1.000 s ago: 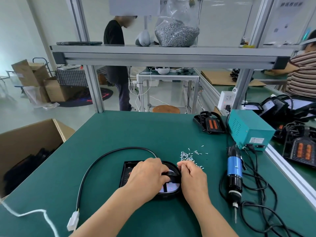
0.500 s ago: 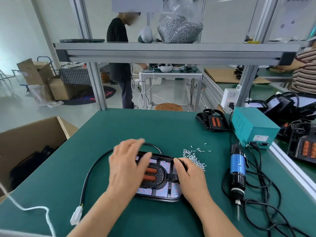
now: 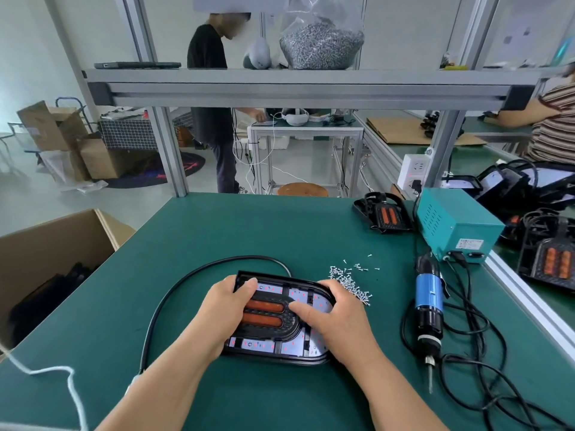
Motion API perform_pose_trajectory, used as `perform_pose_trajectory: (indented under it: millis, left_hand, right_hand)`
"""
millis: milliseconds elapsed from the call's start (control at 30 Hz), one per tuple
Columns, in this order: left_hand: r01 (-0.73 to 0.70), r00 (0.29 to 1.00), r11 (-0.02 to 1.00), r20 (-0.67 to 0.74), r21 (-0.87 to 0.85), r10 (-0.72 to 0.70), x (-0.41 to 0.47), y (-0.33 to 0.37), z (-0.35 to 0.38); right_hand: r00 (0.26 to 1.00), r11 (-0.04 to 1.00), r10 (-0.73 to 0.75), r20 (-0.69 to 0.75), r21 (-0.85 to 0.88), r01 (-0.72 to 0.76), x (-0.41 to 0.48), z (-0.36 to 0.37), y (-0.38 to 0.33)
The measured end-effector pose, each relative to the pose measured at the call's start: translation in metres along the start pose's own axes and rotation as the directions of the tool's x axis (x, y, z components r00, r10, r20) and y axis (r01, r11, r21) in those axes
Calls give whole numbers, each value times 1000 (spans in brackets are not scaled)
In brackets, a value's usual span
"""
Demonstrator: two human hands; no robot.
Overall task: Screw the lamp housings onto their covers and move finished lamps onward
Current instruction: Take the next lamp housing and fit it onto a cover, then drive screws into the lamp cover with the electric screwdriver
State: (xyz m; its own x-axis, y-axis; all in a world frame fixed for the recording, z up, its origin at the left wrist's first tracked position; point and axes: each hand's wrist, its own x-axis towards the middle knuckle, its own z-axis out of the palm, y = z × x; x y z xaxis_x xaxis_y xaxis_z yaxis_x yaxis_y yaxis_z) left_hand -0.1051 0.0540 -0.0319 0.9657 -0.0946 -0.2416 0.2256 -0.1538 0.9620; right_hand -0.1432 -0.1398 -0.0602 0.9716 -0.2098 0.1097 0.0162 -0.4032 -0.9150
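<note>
Gripping the black oval lamp housing [image 3: 273, 345] with your left hand [image 3: 225, 309] and right hand [image 3: 337, 321], you may seat it crooked; uneven pressure would cause this.

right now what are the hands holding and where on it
Both hold the lamp: the left hand grips its left end, the right hand its rounded right end, thumb on top.
</note>
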Motion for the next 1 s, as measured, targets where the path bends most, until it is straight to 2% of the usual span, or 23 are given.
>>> perform_pose_trajectory:
  millis: [67, 167, 233, 300, 333, 367, 400, 433, 467, 533, 633, 700, 900, 1000]
  left_hand:
    - [9, 1000, 1000, 17, -8, -8, -1, 2, 2]
    - [48, 997, 999, 57, -13, -47, -1, 5, 0]
    - [50, 997, 997, 57, 59, -53, 1, 7, -5]
    - [-17, 1000, 955, 12, 297, 15, 5, 11, -10]
    - [-53, 996, 867, -36, 496, 82, 7, 16, -11]
    - [-57, 978, 720, -106, 691, 180, 8, 24, -9]
    - [-68, 939, 586, -148, 807, 312, 8, 34, -3]
    - [-119, 901, 524, -129, 843, 413, 8, 46, 6]
    - [-192, 887, 503, -70, 843, 456, 9, 58, 19]
    - [-301, 908, 507, 80, 807, 411, 20, 77, 50]
    - [-315, 946, 531, 215, 787, 242, 51, 92, 98]
    - [-324, 946, 497, 266, 805, 185, 73, 91, 122]
    - [-404, 915, 253, 388, 879, 115, 118, 69, 152]
    - [-444, 896, 210, 431, 871, 107, 129, 70, 158]
  right_hand:
    - [1000, 999, 18, 25, -40, -17, 1, -2, -2]
    - [999, 974, -26, 40, -225, 34, 4, -5, -6]
    - [995, 955, -73, -74, -293, 49, 9, -16, -10]
    - [966, 946, -85, -242, -325, 2, 14, -39, -16]
    - [947, 935, -76, -312, -351, -40, 17, -55, -17]
    - [930, 915, -55, -363, -390, -98, 20, -72, -16]
    - [916, 884, -17, -401, -434, -174, 22, -90, -13]
    - [903, 844, 37, -428, -470, -258, 23, -107, -10]
    - [893, 804, 97, -440, -494, -331, 23, -122, -6]
    - [884, 741, 224, -409, -517, -428, 19, -143, 3]
    - [863, 669, 404, -303, -546, -505, 7, -149, 12]
    - [858, 657, 454, -240, -560, -505, 2, -143, 16]
    - [869, 747, 408, -281, -444, -494, 0, -133, 22]
    - [878, 871, 391, -277, -195, -450, 0, -137, 25]
